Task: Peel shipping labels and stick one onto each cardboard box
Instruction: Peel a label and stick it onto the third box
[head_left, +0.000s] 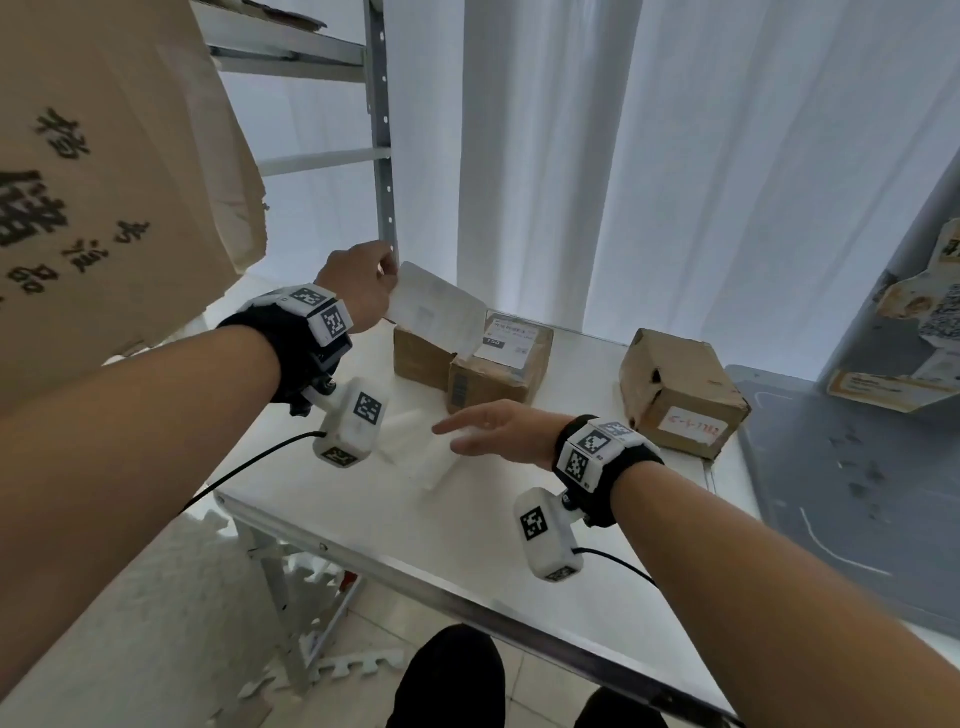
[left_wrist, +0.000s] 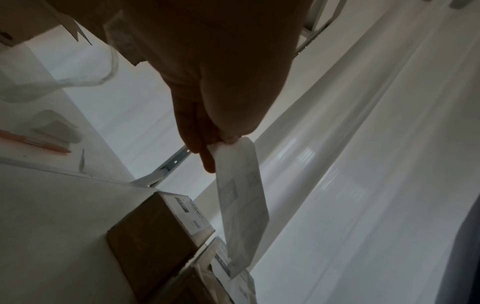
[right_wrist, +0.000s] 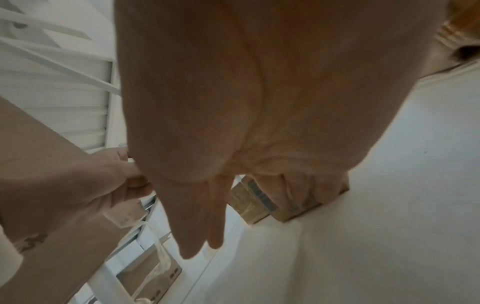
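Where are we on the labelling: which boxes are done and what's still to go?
Done: the front box of the left pair has a printed label on top. In hand: the left hand pinches a peeled label above the rear box; the right hand is open over the table. Left: the rear box, apparently, and the right box, which shows only a handwritten sticker.

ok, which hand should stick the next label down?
Left. The left hand already pinches the label above the boxes; the right hand hangs open over the table, free to steady.
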